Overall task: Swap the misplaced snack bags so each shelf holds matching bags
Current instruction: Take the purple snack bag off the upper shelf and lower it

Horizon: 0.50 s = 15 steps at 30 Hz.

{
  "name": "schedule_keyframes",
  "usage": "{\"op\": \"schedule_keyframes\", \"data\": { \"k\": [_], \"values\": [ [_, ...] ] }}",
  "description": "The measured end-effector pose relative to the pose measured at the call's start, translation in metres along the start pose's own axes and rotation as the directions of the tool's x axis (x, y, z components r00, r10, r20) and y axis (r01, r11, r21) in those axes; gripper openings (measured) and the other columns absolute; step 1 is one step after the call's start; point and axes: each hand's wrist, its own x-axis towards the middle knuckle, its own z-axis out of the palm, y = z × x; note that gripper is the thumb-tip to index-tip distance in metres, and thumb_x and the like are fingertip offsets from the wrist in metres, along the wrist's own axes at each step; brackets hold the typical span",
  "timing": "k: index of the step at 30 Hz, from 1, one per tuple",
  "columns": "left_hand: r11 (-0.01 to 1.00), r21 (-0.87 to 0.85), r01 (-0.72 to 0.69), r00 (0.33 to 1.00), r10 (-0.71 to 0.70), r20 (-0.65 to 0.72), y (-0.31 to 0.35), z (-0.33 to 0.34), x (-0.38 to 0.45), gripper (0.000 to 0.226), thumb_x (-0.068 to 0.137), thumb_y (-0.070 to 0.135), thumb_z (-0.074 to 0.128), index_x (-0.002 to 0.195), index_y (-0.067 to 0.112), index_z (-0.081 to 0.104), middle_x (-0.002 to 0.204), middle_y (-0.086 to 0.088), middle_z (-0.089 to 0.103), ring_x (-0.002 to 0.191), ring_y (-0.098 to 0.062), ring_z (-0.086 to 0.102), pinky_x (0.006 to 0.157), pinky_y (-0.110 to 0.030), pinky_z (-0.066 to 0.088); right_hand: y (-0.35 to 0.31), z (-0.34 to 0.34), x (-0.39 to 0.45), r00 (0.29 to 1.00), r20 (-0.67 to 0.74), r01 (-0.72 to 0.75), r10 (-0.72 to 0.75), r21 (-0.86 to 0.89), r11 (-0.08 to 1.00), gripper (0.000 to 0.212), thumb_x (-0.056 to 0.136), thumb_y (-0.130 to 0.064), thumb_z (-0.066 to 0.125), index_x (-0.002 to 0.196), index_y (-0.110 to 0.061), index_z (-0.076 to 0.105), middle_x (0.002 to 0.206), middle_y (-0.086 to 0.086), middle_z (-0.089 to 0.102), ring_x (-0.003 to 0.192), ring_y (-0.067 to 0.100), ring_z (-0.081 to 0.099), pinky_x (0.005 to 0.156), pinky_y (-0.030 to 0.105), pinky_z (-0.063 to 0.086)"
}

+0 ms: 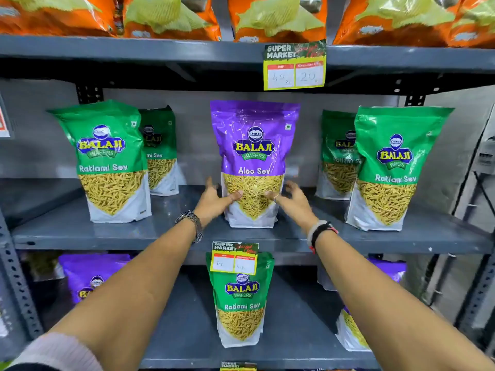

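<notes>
A purple Aloo Sev bag (254, 145) stands upright in the middle of the middle shelf (80, 231), among green Ratlami Sev bags (109, 162) (391, 167). My left hand (211, 202) and my right hand (294, 202) flank its lower part with fingers spread, and both thumbs lie on its front. On the lower shelf (294, 330) a green Ratlami Sev bag (242, 298) stands in the centre between purple bags (88, 274) (388, 269), which my forearms partly hide.
Two more green bags (159, 151) (338, 153) stand further back on the middle shelf. Orange chip bags (160, 17) fill the top shelf. Yellow price tags (294, 65) (234, 257) hang from the shelf edges. Perforated metal uprights frame both sides.
</notes>
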Motion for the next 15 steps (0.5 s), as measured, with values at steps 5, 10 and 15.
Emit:
{"op": "schedule_keyframes", "data": {
  "k": [5, 10, 15],
  "values": [
    [0.992, -0.112, -0.054, 0.994, 0.064, 0.091, -0.001, 0.005, 0.004, 0.044, 0.075, 0.012, 0.071, 0.115, 0.008, 0.053, 0.108, -0.005, 0.063, 0.084, 0.001, 0.059, 0.065, -0.004, 0.05, 0.005, 0.008, 0.01, 0.987, 0.145, -0.089, 0.065, 0.166, 0.982, 0.061, 0.07, -0.017, 0.077, 0.122, -0.006, 0.047, 0.11, 0.003, 0.063, 0.095, 0.012, 0.061, 0.078, 0.018, 0.052],
    [0.981, -0.184, -0.059, 0.994, 0.074, 0.078, -0.001, 0.004, 0.006, 0.029, 0.072, 0.004, 0.073, 0.094, 0.017, 0.059, 0.091, 0.006, 0.066, 0.069, 0.01, 0.065, 0.06, -0.006, 0.049, 0.011, 0.01, 0.017, 0.992, 0.097, -0.099, 0.08, 0.217, 0.971, 0.06, 0.065, -0.014, 0.081, 0.116, -0.005, 0.051, 0.117, 0.011, 0.065, 0.102, 0.02, 0.063, 0.091, 0.032, 0.052],
    [0.979, -0.197, -0.056, 0.996, 0.069, 0.058, 0.005, 0.0, -0.002, 0.032, 0.066, 0.003, 0.078, 0.088, 0.019, 0.061, 0.082, 0.013, 0.069, 0.067, 0.009, 0.066, 0.061, -0.008, 0.052, 0.011, 0.006, 0.012, 0.995, 0.091, -0.058, 0.037, 0.235, 0.97, 0.049, 0.062, -0.013, 0.082, 0.104, -0.012, 0.057, 0.106, 0.007, 0.068, 0.088, 0.01, 0.065, 0.072, 0.015, 0.055]
  ]
}}
